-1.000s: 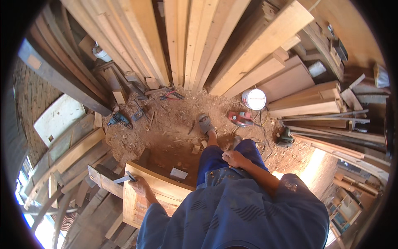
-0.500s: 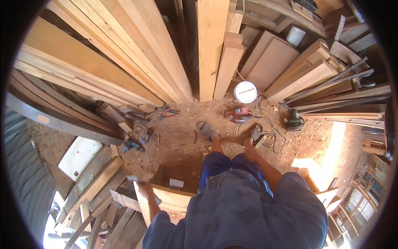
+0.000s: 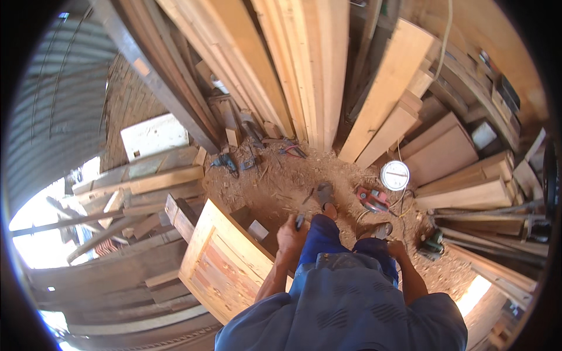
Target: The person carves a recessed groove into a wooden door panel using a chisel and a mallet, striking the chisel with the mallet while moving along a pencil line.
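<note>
Panel of pale wood [image 3: 229, 266] lies on the left, the left hand [image 3: 290, 236] wrapped round a small dark tool [image 3: 300, 222] beyond its far edge, the right hand [image 3: 397, 250] by the thigh [image 3: 373, 248], grip I can't make out, seemingly a tool-handling step that next calls for steadiness.

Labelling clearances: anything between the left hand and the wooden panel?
Nothing clearly blocks the path from the left hand to the wooden panel. A small pale block shows between the hand and the panel's upper edge, but seems to lie lower down; its height is unclear.
</note>
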